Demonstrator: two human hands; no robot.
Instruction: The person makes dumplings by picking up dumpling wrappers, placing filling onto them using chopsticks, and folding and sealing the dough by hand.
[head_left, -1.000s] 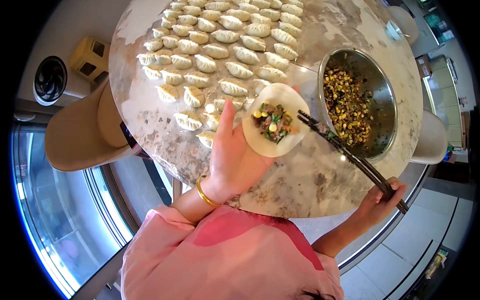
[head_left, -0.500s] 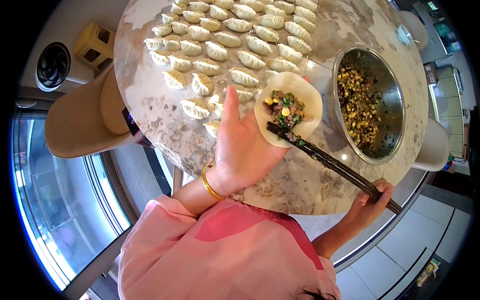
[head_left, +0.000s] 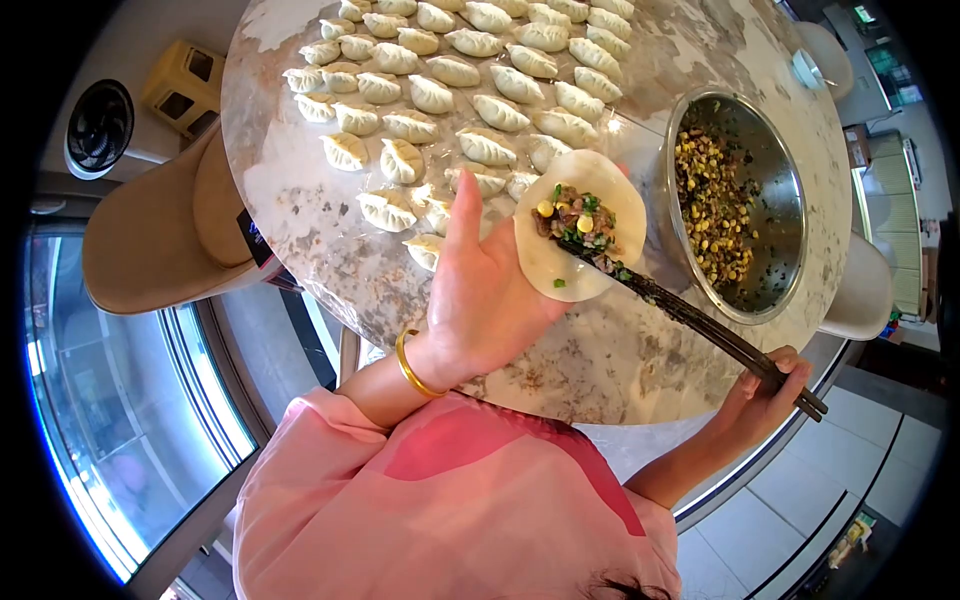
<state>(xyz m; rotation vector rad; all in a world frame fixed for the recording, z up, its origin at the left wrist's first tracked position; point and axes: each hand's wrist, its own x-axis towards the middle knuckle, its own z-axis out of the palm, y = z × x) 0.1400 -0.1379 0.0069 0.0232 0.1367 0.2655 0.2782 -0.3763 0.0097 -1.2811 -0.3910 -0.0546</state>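
Observation:
A round dumpling wrapper [head_left: 537,262] lies across the fingers of my left hand [head_left: 485,305], whose thumb points up and away from it. On the wrapper sits a mound of filling [head_left: 583,224] with corn, chopped greens and a minced mix. My right hand [head_left: 768,392] grips a pair of dark chopsticks [head_left: 700,328] near their thick ends. Their tips touch the filling's lower edge, and bits of filling cling along them. The fingers of my left hand under the wrapper are mostly hidden.
Rows of folded dumplings [head_left: 431,95] cover the far left of the round marble-look table [head_left: 290,215]. A steel bowl [head_left: 785,215] holding more filling stands on the right. A small bowl [head_left: 806,69] sits at the far right edge. Chairs [head_left: 150,235] surround the table.
My right hand has shifted slightly right, drawing the chopsticks with it. The filling sits differently on the wrapper, and a green bit now shows near the wrapper's lower edge.

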